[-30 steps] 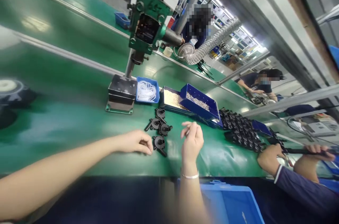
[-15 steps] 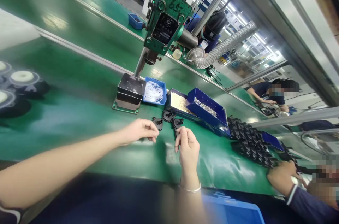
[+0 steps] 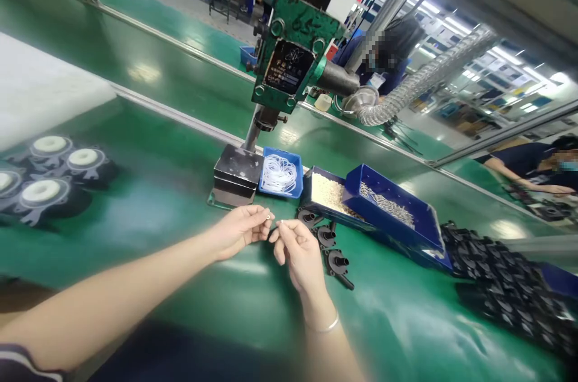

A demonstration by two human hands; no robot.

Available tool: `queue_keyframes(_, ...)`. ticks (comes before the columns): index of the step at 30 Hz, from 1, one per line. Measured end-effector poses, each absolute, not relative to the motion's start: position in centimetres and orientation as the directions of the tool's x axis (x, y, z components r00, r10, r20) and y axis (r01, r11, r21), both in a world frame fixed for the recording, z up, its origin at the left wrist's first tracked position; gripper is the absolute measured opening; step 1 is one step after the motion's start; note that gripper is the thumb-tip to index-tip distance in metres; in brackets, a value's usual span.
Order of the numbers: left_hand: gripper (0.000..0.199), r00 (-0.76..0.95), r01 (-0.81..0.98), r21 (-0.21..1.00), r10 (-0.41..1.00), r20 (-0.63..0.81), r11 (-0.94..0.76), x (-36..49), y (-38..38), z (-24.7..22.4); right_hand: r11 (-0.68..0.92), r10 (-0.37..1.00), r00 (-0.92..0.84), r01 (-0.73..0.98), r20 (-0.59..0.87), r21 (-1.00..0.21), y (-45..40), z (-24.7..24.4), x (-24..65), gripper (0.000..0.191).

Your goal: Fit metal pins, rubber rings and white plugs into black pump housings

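My left hand [image 3: 244, 230] is closed in a pinch, with a small pale ring [image 3: 268, 217] between thumb and forefinger. Close by on its right, my right hand [image 3: 298, 252] also pinches; a tiny whitish spot shows at its fingertips, too small to name. Both hands are raised over the green table [image 3: 217, 303]. Just past my right hand lie black round housings with short spouts: one housing [image 3: 309, 217] at the back, another housing [image 3: 327, 236] in the middle and a third housing [image 3: 338, 262] nearest me.
A green press [image 3: 289, 62] stands ahead over a black block [image 3: 238, 170]. Beside it are a blue tray [image 3: 301, 179] of white rings, a bin of cream pieces [image 3: 332, 192] and a blue bin [image 3: 433, 228] of metal pins. Black parts [image 3: 506, 285] are piled right; white-centred parts [image 3: 47, 192] lie left.
My hands have come together, and the small ring now shows in the left fingers. The view has shifted, so the bench items sit further right and the co-worker's near hand is out of view.
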State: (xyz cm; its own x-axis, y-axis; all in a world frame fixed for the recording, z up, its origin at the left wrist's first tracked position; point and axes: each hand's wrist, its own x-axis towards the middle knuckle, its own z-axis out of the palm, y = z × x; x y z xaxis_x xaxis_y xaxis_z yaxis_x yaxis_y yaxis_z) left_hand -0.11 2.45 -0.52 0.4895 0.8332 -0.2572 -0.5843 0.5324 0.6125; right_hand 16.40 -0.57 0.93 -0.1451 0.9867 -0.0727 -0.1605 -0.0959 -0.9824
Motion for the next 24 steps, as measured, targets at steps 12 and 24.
queue_keyframes(12, 0.027, 0.482, -0.577, 0.597, 0.823, -0.301, 0.557, -0.44, 2.30, 0.18, -0.126, 0.982, -0.167, -0.213, -0.091, -0.969, -1.10, 1.06, 16.83, 0.018)
queue_keyframes(24, 0.028, 0.555, -0.530, 0.585, 0.773, -0.308, 0.614, -0.14, 1.70, -0.26, -0.039, 0.995, -0.104, -0.279, -0.010, -0.960, -1.39, 1.23, 16.79, 0.016)
